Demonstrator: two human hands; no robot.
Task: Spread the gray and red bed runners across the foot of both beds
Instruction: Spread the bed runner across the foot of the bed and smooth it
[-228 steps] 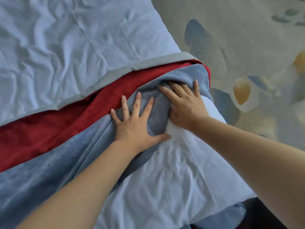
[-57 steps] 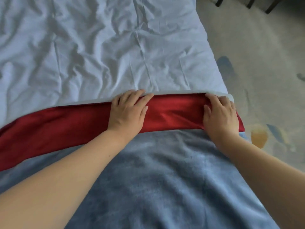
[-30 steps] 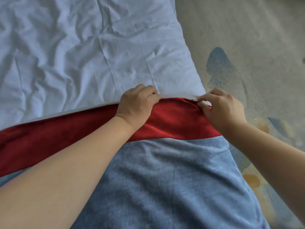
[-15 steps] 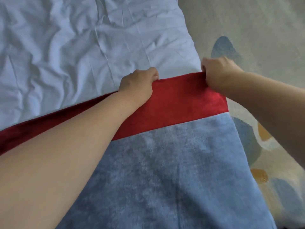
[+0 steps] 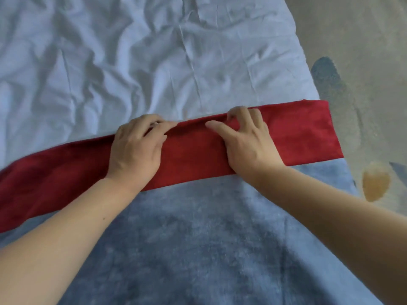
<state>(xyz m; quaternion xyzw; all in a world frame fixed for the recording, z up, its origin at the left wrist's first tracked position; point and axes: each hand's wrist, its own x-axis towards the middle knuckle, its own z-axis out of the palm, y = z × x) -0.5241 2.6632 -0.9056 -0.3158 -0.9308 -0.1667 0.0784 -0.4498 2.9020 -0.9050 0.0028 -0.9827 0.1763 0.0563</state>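
A bed runner lies across the bed: a red band [image 5: 304, 133] along its far side and a wide gray-blue plush part [image 5: 209, 249] nearer me. My left hand [image 5: 136, 148] rests on the red band and pinches its far edge between thumb and fingers. My right hand [image 5: 246, 139] lies on the same band a little to the right, its fingertips curled over the far edge. The band's right end reaches the bed's right edge. Its left stretch looks bunched and darker.
Wrinkled white bedding [image 5: 132, 58] covers the bed beyond the runner. To the right, past the bed's edge, is a beige carpet [image 5: 363, 40] with blue and orange shapes. Only this one bed is in view.
My right hand has left the runner's right corner and moved left along the far edge, close to my left hand. The red band's right end now lies flat.
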